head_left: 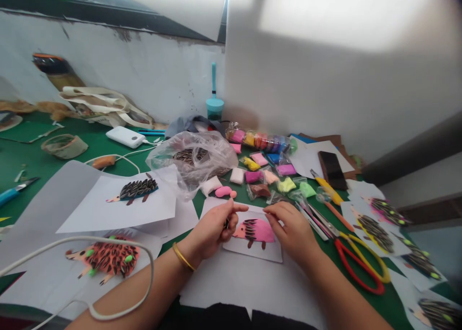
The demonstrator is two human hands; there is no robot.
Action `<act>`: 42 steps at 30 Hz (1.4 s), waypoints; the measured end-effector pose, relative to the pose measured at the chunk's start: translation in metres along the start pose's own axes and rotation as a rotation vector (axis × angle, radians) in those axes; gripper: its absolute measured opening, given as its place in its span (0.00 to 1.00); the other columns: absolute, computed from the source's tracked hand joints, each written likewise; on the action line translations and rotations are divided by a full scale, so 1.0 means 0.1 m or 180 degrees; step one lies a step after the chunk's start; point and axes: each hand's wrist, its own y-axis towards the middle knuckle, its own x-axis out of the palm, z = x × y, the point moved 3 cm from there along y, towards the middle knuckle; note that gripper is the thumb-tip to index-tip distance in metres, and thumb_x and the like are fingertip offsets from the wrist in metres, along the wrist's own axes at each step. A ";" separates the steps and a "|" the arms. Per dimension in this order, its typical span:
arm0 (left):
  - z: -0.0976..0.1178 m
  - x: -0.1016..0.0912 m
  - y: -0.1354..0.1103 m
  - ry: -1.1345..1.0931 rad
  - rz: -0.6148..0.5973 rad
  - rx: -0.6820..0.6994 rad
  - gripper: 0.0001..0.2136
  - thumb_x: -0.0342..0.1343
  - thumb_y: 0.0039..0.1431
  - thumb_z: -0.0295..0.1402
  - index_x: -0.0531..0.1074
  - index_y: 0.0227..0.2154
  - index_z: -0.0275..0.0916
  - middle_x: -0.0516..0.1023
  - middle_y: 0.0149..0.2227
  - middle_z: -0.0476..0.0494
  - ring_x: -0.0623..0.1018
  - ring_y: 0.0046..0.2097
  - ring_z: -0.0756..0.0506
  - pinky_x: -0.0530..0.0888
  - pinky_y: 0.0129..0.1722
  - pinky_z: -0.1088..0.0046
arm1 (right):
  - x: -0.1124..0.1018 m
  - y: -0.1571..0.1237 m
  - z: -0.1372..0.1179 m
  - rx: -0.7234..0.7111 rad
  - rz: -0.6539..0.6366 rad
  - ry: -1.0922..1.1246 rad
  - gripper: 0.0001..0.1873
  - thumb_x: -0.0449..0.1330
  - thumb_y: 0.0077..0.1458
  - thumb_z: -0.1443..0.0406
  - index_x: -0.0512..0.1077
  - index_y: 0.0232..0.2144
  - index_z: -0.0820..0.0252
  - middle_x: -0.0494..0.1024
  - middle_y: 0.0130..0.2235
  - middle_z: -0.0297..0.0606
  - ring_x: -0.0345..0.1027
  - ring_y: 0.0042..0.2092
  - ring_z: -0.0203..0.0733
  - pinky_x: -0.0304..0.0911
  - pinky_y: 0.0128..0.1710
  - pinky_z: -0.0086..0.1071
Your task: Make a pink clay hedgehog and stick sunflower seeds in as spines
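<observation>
A pink clay hedgehog (264,230) with a few rows of striped sunflower seeds lies on a small white card (252,253) in front of me. To its left is my left hand (220,226), its index finger stretched out and the other fingers curled around sunflower seeds (226,223), partly hidden. My right hand (290,226) is at the card's right edge, thumb and index finger close together above the hedgehog's back. Whatever may sit between those fingertips is too small to make out. Beyond the hands lie pink clay lumps (224,191).
A plastic bag of sunflower seeds (191,157) and several clay packets (260,190) lie behind. Scissors (357,260) and a phone (331,170) are at right. Finished hedgehog pictures (108,255) lie on both sides; a white cable (151,272) crosses the left front.
</observation>
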 end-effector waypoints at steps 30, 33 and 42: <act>-0.09 0.23 -0.12 -0.0695 -0.0830 -0.0566 0.30 0.40 0.62 0.60 0.70 0.32 0.34 0.71 0.25 0.48 0.59 0.18 0.57 0.44 0.17 0.78 | -0.01 0.07 -0.58 -0.0030 -0.0370 0.0795 0.09 0.56 0.62 0.67 0.76 0.33 0.56 0.71 0.34 0.38 0.65 0.38 0.42 0.62 0.39 0.36; -0.05 0.19 -0.10 -0.0507 -0.0685 -0.0327 0.21 0.51 0.60 0.51 0.69 0.30 0.35 0.70 0.26 0.50 0.59 0.19 0.58 0.49 0.18 0.79 | -0.05 0.07 -0.52 0.0172 -0.0320 0.0906 0.09 0.56 0.63 0.66 0.74 0.31 0.56 0.71 0.35 0.38 0.65 0.39 0.42 0.63 0.39 0.36; -0.02 0.14 -0.09 0.0409 -0.0457 0.0142 0.17 0.56 0.60 0.46 0.73 0.30 0.34 0.66 0.21 0.54 0.60 0.22 0.55 0.56 0.23 0.77 | -0.08 0.02 -0.39 0.0308 -0.0517 0.0956 0.09 0.57 0.62 0.65 0.74 0.30 0.56 0.71 0.36 0.36 0.66 0.40 0.41 0.63 0.41 0.35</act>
